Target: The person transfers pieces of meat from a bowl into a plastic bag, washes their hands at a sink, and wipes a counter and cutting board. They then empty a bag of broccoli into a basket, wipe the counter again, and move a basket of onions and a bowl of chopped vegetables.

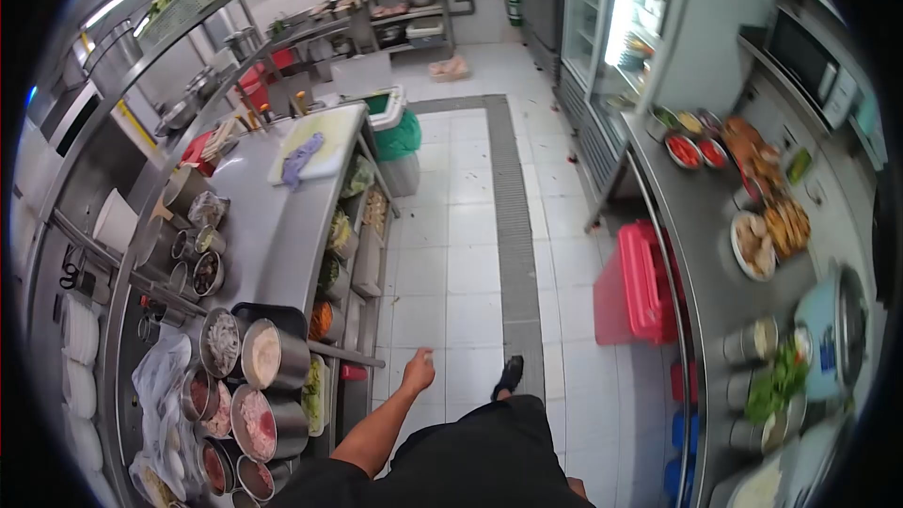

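Note:
My left hand [419, 373] hangs over the white tiled floor [470, 273], its fingers loosely curled, with nothing seen in it. It is near the end of the left steel counter [263, 245], touching nothing. On that counter's near end are metal pots of raw meat [256, 425] and a pot of pale food [265, 354]. At the bottom edge, a small patch of skin, apparently my right hand [576, 486], shows beside my dark clothing; its fingers are hidden. My shoe [509, 374] is on the grey floor drain [517, 254].
A white cutting board [324, 143] holds a purple cloth [302, 160]. Beyond stands a bin with a green liner [397, 136]. Along the right are a lit glass-door fridge [625, 38], a red container [635, 292] and a steel counter [701, 226] bearing food.

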`<state>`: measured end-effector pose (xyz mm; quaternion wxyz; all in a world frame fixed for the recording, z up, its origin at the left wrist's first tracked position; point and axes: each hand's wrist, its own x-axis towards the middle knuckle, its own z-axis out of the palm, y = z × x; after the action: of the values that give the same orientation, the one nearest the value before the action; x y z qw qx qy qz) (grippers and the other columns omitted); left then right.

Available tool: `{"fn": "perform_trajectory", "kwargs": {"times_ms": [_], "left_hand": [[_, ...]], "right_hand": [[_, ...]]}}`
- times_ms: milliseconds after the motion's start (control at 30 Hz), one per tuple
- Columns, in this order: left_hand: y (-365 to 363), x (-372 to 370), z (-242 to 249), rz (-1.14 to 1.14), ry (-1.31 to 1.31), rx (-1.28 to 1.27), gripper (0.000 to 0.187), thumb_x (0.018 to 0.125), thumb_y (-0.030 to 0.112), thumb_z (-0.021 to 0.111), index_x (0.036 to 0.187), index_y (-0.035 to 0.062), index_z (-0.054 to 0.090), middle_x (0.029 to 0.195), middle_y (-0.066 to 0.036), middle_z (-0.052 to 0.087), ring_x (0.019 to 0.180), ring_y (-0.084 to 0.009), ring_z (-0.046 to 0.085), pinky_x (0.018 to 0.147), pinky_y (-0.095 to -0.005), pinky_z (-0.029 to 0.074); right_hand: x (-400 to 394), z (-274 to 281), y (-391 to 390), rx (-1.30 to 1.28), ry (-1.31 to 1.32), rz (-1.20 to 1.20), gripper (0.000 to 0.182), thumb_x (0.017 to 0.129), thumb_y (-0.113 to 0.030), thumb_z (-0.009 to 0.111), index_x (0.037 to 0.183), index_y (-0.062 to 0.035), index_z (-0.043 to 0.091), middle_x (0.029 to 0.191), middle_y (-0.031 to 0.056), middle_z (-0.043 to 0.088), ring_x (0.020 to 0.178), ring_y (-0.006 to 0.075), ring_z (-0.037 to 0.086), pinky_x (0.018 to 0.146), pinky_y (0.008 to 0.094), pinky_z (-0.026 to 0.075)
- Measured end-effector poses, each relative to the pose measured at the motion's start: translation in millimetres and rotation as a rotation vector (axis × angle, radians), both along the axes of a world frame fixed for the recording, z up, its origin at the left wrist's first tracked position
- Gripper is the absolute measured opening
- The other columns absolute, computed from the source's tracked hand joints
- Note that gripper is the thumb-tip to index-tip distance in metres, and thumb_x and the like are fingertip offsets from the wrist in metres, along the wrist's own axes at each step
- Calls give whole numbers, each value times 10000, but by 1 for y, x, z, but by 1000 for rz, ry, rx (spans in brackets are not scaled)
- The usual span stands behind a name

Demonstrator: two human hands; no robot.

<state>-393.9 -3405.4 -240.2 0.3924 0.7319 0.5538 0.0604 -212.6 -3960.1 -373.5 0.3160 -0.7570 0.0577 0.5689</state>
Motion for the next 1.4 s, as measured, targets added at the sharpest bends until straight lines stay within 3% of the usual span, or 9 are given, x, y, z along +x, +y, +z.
{"fn": "perform_trajectory", "kwargs": {"times_ms": [167,400,600,967,1000,1033,1100,1233,1400], "left_hand": [[52,-37,-25,236,253,-322,402,821,203,548,1212,111,566,977,-247,655,956,-415,623,850,-466,492],[127,16,-5,523,164,-47,390,855,360,526,1122,89,609,971,-241,654,971,-399,620,851,-467,473],[259,109,-38,617,-503,-342,586,813,49,599,1331,130,340,740,-170,612,579,-192,644,481,-335,499],[723,273,127,173,-698,-20,357,799,73,655,1148,35,595,801,-66,633,532,-133,596,445,-294,479],[764,270,173,315,-808,-27,441,787,77,670,1210,19,560,948,-95,622,723,-177,636,624,-317,536],[842,263,140,295,-694,476,585,788,102,680,1328,22,470,1170,-144,582,1044,-230,595,889,-345,487],[893,234,237,435,-857,702,791,773,172,707,1452,82,312,1293,-233,526,1146,-349,544,962,-379,434],[947,148,250,576,-410,534,594,789,332,675,1311,94,521,1239,-187,576,1104,-387,557,930,-394,457],[842,86,153,964,547,488,417,812,297,617,1222,223,604,1444,-160,357,1358,-353,281,986,-716,228]], "right_hand": [[192,-21,201,18,-6,-104,233,868,-232,551,939,-18,611,722,114,634,576,228,638,431,354,482],[443,126,552,484,-502,132,236,927,-236,538,978,-23,625,737,65,619,569,143,596,436,263,435],[461,171,746,503,-468,285,242,938,-253,521,1025,-40,595,791,65,623,587,148,605,449,247,435],[415,144,839,25,-170,388,300,919,-279,537,1124,-62,573,907,101,658,720,243,660,621,384,511],[415,142,848,31,-166,346,296,918,-279,537,1116,-63,574,897,96,656,712,241,658,618,381,511],[415,139,857,34,-164,353,296,918,-279,537,1116,-63,574,897,96,656,712,241,658,618,381,511],[416,132,878,21,-114,348,286,915,-273,532,1103,-63,577,881,88,653,701,231,657,603,364,512],[422,107,940,15,-39,515,255,912,-257,561,1065,-52,575,838,91,658,682,230,660,563,369,527],[464,85,1068,201,53,918,374,927,-348,531,1074,-14,613,940,151,657,843,271,630,724,419,503]]}}
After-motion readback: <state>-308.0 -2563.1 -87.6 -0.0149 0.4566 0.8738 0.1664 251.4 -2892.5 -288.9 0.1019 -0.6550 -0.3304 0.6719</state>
